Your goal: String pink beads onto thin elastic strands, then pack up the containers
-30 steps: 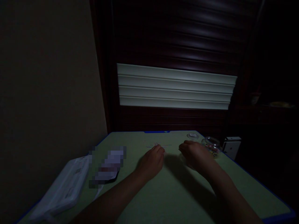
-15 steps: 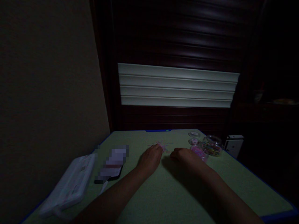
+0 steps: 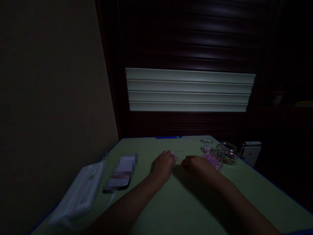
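Note:
Thin pink and pale strands lie in a loose, spiky little pile on the green table. My left hand rests over the near left side of this pile, its fingers curled together on the strands and hiding part of them. Just to the right, my right hand is closed in a pinch a little apart from the left. Whatever is between its fingertips is too dark and small to make out. Beside the right hand stands a clear tub of pink and purple pieces, partly covered by that hand.
A clear round jar holds coloured rings that look like elastic bands. Near it are a small clear dish and a clear lid. At left lie a blurred-out phone-like object and a white power-strip-like box with a cable.
The whole view has shifted slightly, so everything sits a little further right. Both hands keep nearly the same places by the strands.

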The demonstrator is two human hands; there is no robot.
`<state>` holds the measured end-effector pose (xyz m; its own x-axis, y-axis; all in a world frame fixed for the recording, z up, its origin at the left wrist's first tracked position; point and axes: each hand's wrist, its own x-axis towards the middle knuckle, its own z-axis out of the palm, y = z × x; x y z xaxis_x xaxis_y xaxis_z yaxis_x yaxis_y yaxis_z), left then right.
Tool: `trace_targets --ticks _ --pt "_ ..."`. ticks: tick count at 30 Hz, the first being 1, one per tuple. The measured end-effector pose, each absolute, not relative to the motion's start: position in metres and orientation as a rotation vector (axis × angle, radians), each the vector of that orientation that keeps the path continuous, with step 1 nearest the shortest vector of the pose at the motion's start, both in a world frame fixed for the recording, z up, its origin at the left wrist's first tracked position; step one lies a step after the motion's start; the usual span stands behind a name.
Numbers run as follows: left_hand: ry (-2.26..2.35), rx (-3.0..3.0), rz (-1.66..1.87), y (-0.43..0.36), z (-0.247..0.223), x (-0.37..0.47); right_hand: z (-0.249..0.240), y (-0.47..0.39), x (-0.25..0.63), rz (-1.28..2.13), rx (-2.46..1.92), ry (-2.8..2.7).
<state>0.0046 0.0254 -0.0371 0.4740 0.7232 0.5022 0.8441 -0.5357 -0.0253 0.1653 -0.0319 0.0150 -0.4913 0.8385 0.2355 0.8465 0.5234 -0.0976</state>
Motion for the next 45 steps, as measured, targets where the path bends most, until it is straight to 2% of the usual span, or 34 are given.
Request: trace_targets --ticks 21,45 --pt "-1.421 -2.420 -0.484 0.031 -0.042 0.007 0.013 -0.029 0.172 -0.021 -1.402 -2.450" --pt "-1.388 -2.422 -0.584 0.014 -0.031 0.006 0.011 -0.028 0.174 -0.024 -1.366 -2.394"
